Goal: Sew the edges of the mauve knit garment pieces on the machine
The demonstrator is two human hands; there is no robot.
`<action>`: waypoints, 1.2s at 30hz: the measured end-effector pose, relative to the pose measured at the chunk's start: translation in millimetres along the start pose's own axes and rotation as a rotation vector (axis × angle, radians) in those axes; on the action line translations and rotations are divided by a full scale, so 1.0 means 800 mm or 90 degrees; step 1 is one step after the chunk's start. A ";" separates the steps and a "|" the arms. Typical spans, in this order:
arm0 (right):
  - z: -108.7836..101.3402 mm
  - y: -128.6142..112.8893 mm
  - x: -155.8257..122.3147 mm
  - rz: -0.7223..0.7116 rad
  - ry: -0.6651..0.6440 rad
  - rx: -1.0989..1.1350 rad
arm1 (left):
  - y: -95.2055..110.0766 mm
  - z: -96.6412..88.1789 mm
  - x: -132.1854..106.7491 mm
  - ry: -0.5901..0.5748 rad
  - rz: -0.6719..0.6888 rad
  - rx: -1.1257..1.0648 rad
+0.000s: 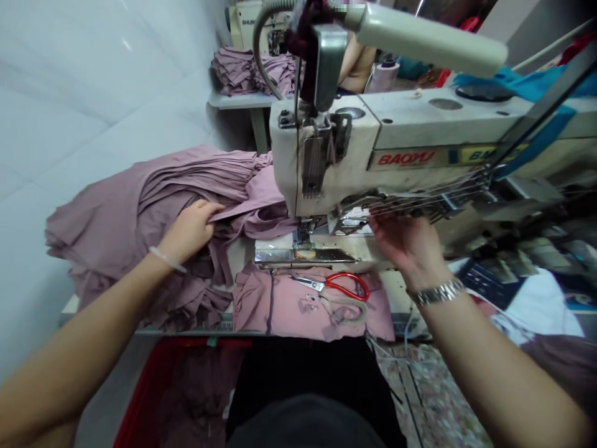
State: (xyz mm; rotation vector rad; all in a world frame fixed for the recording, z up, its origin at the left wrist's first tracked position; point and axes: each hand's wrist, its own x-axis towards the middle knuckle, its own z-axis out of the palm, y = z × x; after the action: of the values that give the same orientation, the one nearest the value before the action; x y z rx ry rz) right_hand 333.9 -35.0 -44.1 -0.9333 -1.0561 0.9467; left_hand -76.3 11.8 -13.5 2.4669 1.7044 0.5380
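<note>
Pinching a fold of mauve knit fabric (233, 214) between thumb and fingers, the left hand (189, 233) sits at nine o'clock from the needle plate (303, 255) of a BAOYU sewing machine (326, 162). The right hand (405, 246) is loosely spread, its fingers just below the thread guides (410, 205). Red-handled scissors (347, 287) lie at six o'clock on pink cloth (280, 305).
</note>
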 end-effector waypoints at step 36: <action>0.068 0.003 -0.096 -0.543 -0.365 -0.854 | 0.182 0.067 -0.079 0.087 0.256 0.204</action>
State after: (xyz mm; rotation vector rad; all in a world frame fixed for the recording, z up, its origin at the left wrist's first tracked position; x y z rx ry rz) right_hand 265.0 -98.1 -54.9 -1.0533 -2.4211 -0.3961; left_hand 51.3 -94.2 -38.6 3.1002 1.4310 0.5104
